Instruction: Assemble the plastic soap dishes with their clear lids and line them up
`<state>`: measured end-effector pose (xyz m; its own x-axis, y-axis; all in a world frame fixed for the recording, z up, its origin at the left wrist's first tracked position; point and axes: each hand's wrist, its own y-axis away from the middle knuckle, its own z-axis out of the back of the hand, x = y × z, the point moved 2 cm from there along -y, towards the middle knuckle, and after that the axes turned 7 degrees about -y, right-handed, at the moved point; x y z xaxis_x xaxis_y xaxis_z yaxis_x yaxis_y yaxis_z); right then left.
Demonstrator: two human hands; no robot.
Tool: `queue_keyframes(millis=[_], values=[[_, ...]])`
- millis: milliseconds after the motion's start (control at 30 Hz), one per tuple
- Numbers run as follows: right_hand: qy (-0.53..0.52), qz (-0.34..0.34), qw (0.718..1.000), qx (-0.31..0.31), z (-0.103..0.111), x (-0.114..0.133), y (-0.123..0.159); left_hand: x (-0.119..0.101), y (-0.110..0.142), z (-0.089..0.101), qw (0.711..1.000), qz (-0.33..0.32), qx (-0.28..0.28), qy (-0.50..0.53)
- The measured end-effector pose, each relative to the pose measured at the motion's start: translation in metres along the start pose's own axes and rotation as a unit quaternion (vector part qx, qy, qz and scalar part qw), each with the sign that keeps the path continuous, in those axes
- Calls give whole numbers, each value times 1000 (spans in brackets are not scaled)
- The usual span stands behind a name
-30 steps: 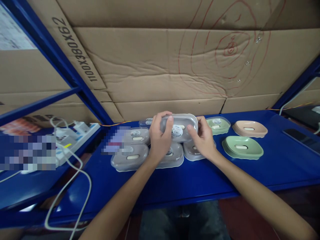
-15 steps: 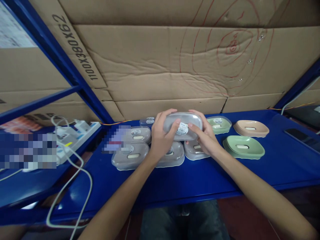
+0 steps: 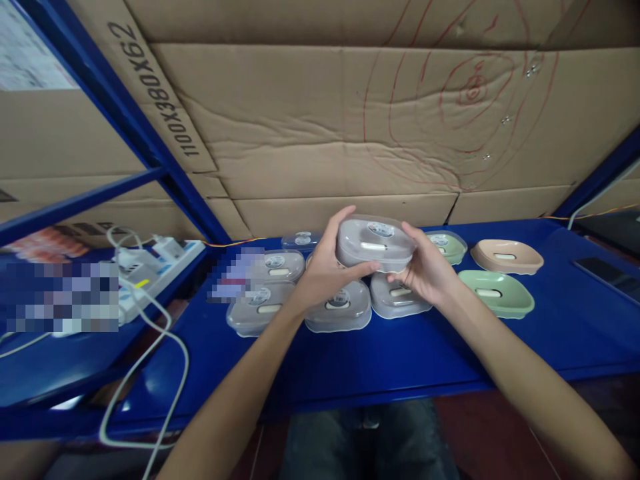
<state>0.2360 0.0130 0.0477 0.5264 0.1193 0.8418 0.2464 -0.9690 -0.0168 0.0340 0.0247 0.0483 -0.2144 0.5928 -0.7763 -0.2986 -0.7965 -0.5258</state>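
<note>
Between my two hands is a grey soap dish (image 3: 376, 248) with a clear lid, a round sticker and a white bar-shaped insert showing through. My left hand (image 3: 323, 270) grips its left end, thumb along the near lower edge. Fingers of my right hand (image 3: 430, 270) are closed round the right end. Just below the held dish, on the blue table (image 3: 370, 367), sit lidded grey soap dishes, one in the middle (image 3: 345, 313) and another under my right hand (image 3: 400, 303). Two more lidded dishes, front (image 3: 260, 320) and back (image 3: 280, 263), stand to the left.
To the right are an uncovered green soap dish (image 3: 505, 293), a peach one (image 3: 507, 257) and a lidded green one (image 3: 450, 248). A clear lid (image 3: 300, 240) lies at the back. A phone (image 3: 607, 277) rests far right. At left is a power strip (image 3: 185, 260) with cables. Cardboard (image 3: 300, 120) stands behind.
The held soap dish has turned from sticker face towards me to more level, showing its white insert and near side. My left thumb has moved from the lid to the lower edge.
</note>
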Motion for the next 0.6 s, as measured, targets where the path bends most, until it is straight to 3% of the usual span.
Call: queue_keyframes(millis=[167,467,600], values=[[91,126,985,-80,3,-2,1,-2,-1,-4,995,68,-29,73],[267,312,910,-57,13,-1,-5,7,2,-9,987,119,-52,94],[289,344,892,-53,14,-2,-4,8,2,-11,988,102,-56,99]])
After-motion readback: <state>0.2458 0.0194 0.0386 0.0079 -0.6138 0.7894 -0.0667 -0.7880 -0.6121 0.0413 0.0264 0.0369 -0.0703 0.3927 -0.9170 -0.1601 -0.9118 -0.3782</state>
